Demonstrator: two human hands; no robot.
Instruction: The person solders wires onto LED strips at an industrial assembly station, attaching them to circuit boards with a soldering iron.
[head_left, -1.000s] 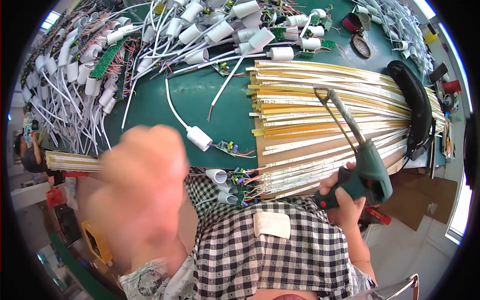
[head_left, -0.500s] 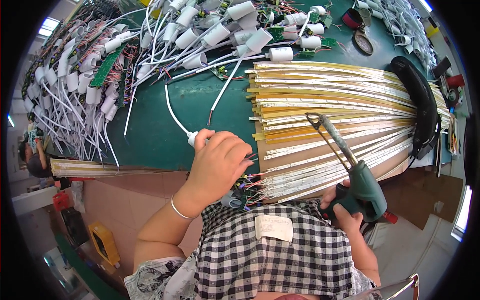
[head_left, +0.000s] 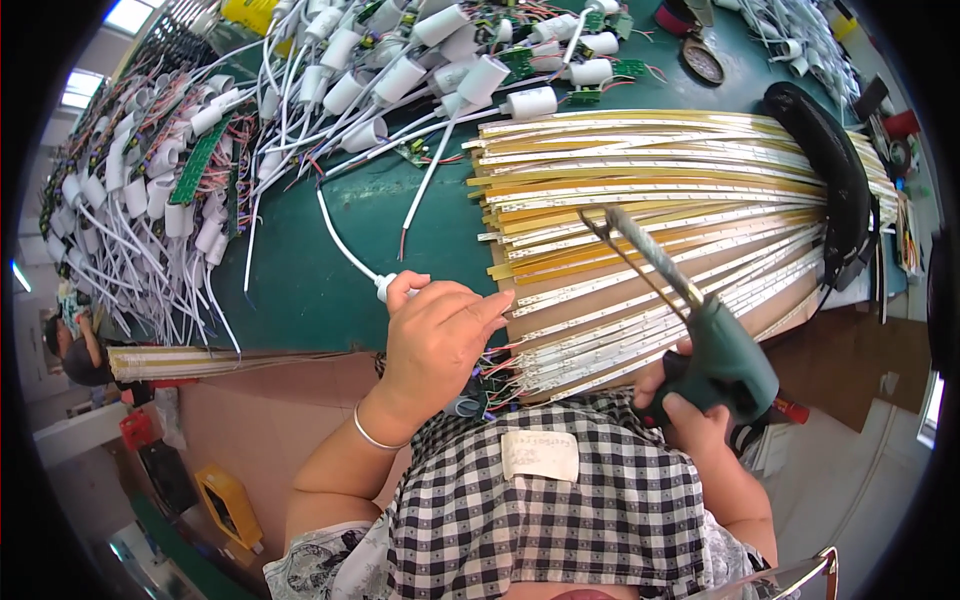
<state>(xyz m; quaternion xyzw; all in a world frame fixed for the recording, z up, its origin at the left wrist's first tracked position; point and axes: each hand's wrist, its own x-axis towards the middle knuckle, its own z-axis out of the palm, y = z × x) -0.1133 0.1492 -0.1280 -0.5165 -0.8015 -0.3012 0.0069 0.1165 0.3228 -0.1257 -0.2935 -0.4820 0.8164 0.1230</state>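
My left hand [head_left: 435, 335] is closed around a white cylindrical cap [head_left: 383, 288], mostly hidden by the fingers. From it a white cable [head_left: 335, 228] curves away over the green table. The index finger reaches to the near-left ends of the white LED strips [head_left: 575, 345]. Close by the wrist, thin wires and small circuit boards [head_left: 490, 385] bunch at the table edge. My right hand [head_left: 680, 405] grips a dark green soldering gun [head_left: 732, 360] by its handle. The gun's metal tip points up and left above the strips, apart from the left hand.
White caps with cables and circuit boards [head_left: 400, 80] are heaped at the back, with another pile [head_left: 150, 200] at the left. A long black padded weight [head_left: 825, 170] lies across the strips. A round tin [head_left: 702, 62] stands at the back right. Far left, another person [head_left: 85, 350] is partly visible.
The whole view has shifted a little. My left hand has moved right relative to the strips, its fingertips now over their ends. The soldering gun stays in my right hand, nearly unmoved over the strips.
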